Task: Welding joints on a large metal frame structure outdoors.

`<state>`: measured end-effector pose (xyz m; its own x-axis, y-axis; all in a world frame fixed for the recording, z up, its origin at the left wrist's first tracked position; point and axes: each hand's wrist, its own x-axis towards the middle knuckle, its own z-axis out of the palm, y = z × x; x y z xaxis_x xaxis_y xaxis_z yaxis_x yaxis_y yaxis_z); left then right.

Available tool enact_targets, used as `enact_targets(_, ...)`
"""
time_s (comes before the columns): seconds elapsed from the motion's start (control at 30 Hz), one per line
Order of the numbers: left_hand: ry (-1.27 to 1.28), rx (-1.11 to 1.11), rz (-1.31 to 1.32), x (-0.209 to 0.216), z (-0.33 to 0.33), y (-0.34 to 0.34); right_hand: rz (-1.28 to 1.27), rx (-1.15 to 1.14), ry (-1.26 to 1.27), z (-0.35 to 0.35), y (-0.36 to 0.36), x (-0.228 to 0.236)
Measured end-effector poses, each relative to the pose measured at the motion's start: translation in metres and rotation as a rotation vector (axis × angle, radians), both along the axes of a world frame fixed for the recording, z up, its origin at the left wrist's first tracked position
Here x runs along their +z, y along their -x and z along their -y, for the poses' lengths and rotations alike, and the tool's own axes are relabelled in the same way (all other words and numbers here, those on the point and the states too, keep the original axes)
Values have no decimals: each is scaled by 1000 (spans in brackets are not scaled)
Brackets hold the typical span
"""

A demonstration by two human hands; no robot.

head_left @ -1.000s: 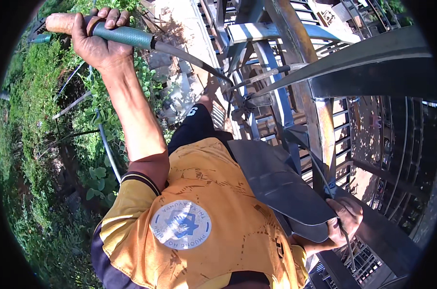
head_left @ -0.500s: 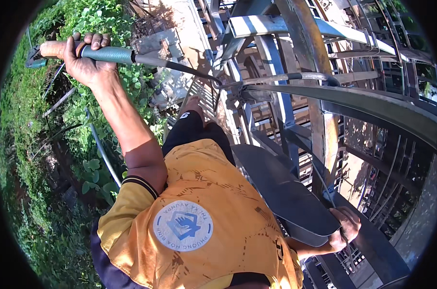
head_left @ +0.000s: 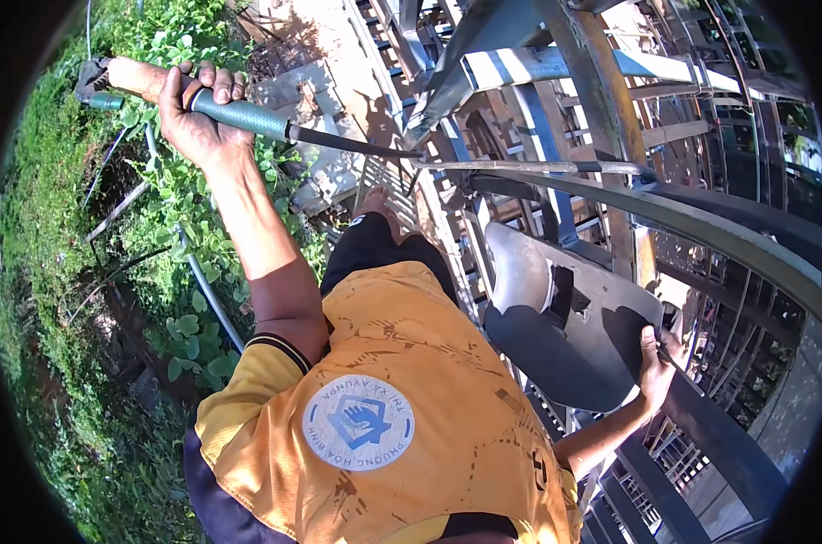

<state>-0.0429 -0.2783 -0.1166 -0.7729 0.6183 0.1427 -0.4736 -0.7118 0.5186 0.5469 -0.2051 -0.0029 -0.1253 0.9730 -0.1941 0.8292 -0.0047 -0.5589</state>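
My left hand (head_left: 207, 118) is closed round a long dark bar with a green-wrapped grip (head_left: 248, 116). The grip's outer end is tan, with a black piece beyond it. Its thin far end meets a narrow rod (head_left: 520, 167) beside a long grey steel beam (head_left: 728, 227); whether the two are joined cannot be made out. On the right, my right hand (head_left: 657, 363) grips the edge of a dark hand-held welding shield (head_left: 592, 354), thumb on its near face and the other fingers partly hidden behind. The shield's small dark opening and a rounded, shiny grey part show.
Steel beams and frames (head_left: 610, 109) fill the upper right, crossing at many angles. More dark bars (head_left: 737, 444) lie below right. Green plants (head_left: 57, 299) and a grey pipe (head_left: 209, 295) are on the left. My bare foot (head_left: 374, 201) stands by a slatted piece.
The welding shield has turned and risen, so its opening now shows. My right hand has moved up with it. My left hand and the bar have shifted right, the bar tilting flatter.
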Motion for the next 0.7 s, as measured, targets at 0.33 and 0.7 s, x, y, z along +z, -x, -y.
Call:
enact_targets(0.33, 49, -26, 89, -13, -11, 19, -198, -300, -17, -8, 0, -38)
enact_targets(0.7, 125, -69, 156, -38, -26, 21, -349, -186, -223, -2, -41, -78)
